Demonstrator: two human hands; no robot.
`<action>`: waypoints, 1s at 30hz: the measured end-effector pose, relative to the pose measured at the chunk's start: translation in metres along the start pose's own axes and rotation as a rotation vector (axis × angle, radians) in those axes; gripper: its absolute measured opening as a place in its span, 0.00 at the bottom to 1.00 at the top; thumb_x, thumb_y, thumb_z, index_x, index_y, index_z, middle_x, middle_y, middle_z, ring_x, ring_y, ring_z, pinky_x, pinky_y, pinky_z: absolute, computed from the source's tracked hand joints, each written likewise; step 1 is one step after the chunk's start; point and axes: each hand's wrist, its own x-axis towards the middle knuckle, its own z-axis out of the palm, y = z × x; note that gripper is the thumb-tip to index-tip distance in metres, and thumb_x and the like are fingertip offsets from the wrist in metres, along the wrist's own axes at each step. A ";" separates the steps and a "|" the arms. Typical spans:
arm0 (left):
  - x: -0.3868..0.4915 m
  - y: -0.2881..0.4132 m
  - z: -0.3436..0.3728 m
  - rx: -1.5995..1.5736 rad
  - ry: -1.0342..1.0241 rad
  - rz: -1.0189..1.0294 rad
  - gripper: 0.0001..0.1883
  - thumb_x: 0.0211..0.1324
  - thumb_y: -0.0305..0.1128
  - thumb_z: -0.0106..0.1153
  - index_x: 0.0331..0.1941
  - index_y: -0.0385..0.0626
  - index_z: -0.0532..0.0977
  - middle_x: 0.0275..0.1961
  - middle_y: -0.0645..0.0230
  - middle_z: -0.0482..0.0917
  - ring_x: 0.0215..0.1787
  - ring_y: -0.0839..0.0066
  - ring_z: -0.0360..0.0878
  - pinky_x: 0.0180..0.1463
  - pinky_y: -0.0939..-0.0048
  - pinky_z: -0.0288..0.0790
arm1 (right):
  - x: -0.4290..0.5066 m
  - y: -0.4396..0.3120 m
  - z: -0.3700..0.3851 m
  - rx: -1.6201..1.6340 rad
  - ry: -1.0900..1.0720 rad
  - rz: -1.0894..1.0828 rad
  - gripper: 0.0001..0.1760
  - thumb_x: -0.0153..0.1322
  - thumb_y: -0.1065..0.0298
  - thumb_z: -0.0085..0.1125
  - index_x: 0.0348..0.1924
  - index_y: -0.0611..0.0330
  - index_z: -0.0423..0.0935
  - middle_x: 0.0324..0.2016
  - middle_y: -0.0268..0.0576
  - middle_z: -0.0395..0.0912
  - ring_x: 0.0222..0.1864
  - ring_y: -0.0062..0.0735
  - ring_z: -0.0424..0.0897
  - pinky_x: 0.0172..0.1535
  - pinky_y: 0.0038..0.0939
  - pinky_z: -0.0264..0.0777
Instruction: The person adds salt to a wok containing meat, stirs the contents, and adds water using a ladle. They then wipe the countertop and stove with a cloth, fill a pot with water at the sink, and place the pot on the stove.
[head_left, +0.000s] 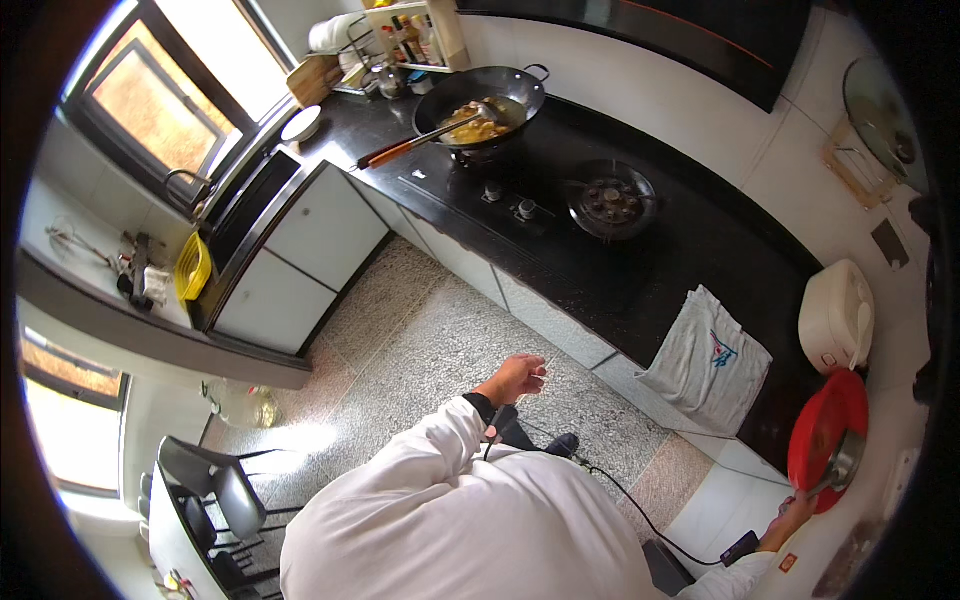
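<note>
My left hand (519, 377) is in front of my body above the floor, fingers loosely curled, with nothing seen in it. Far to the right, my right hand (796, 512) grips the handle of a metal ladle (845, 459), whose bowl lies over a red plastic basin (806, 435) at the counter's end. A black wok (517, 81) stands on the far burner with yellowish food (476, 129) in liquid. A spatula with a wooden handle (394, 152) rests in the wok, its handle sticking out over the rim. Beside it the second gas burner (611, 199) bears no pan.
A grey towel (705, 364) hangs over the counter's front edge. Behind the basin stands a cream rice cooker (836, 315). A white bowl (301, 124) is near the sink (247, 195). Chairs (225, 487) stand at lower left, and a black cable (637, 506) runs to my right wrist.
</note>
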 end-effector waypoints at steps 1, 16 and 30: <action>-0.004 -0.004 -0.009 -0.025 0.015 -0.012 0.07 0.73 0.38 0.57 0.47 0.50 0.75 0.35 0.72 0.79 0.32 0.72 0.80 0.39 0.63 0.78 | 0.004 0.004 0.000 -0.005 -0.024 0.036 0.29 0.67 0.70 0.58 0.63 0.56 0.73 0.31 0.33 0.72 0.23 0.21 0.65 0.25 0.21 0.57; -0.036 -0.004 -0.180 -0.305 0.003 0.087 0.07 0.71 0.36 0.57 0.46 0.48 0.75 0.31 0.77 0.71 0.29 0.79 0.69 0.35 0.71 0.72 | -0.075 0.099 0.014 0.438 0.113 0.087 0.41 0.80 0.42 0.49 0.82 0.39 0.47 0.66 0.48 0.62 0.62 0.60 0.73 0.61 0.58 0.73; -0.089 0.032 -0.286 -0.335 0.231 0.201 0.06 0.71 0.39 0.59 0.42 0.51 0.75 0.31 0.76 0.77 0.32 0.76 0.77 0.40 0.70 0.76 | -0.178 0.040 0.290 -0.783 -0.449 -0.468 0.42 0.70 0.47 0.71 0.70 0.64 0.70 0.70 0.60 0.68 0.71 0.54 0.68 0.71 0.47 0.62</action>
